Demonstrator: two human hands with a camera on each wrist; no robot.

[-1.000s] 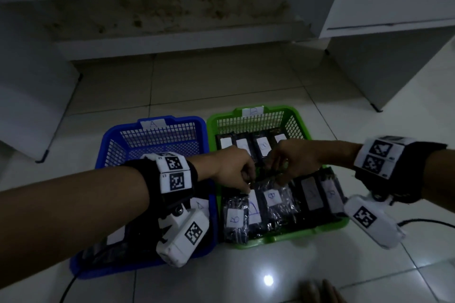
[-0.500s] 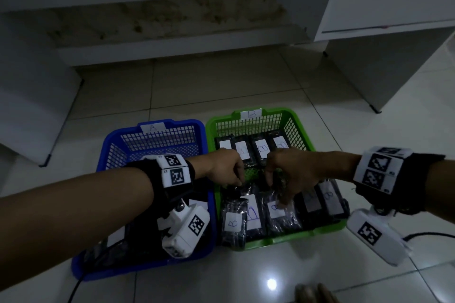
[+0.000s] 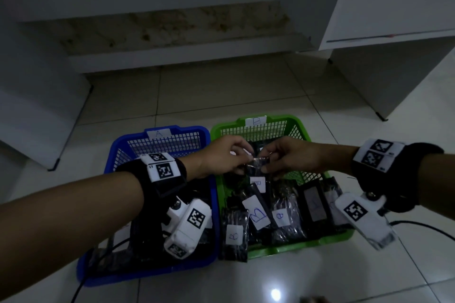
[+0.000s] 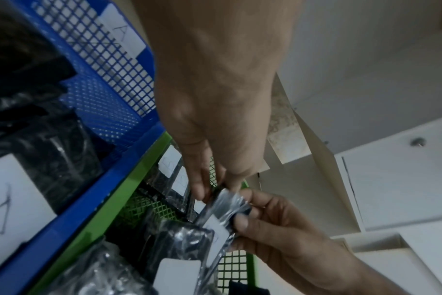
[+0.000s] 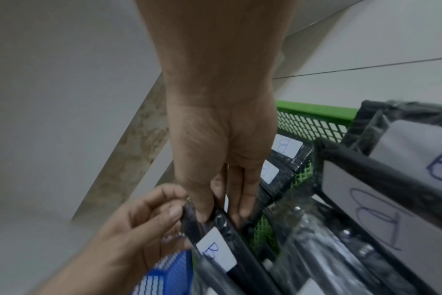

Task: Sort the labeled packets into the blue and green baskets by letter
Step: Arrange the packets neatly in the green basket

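Baskets sat side by side on the floor: blue basket (image 3: 157, 145) tagged A, green basket (image 3: 270, 125) tagged B, the green one full of B-labelled packets. Above it, left hand (image 3: 221, 157) and right hand (image 3: 290, 157) each pinched the held packet (image 5: 215, 245), marked B. It looked light, crinkly and slippery, best gripped by its top edge.

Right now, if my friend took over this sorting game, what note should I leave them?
Left hand and right hand both pinch the top edge of one packet labelled B, held up over the green basket.
Green basket is tagged B and holds many B packets.
Blue basket, tagged A, holds dark packets too, one visibly marked A.
Left: set this packet down in the green basket. No loose packets show on the floor.
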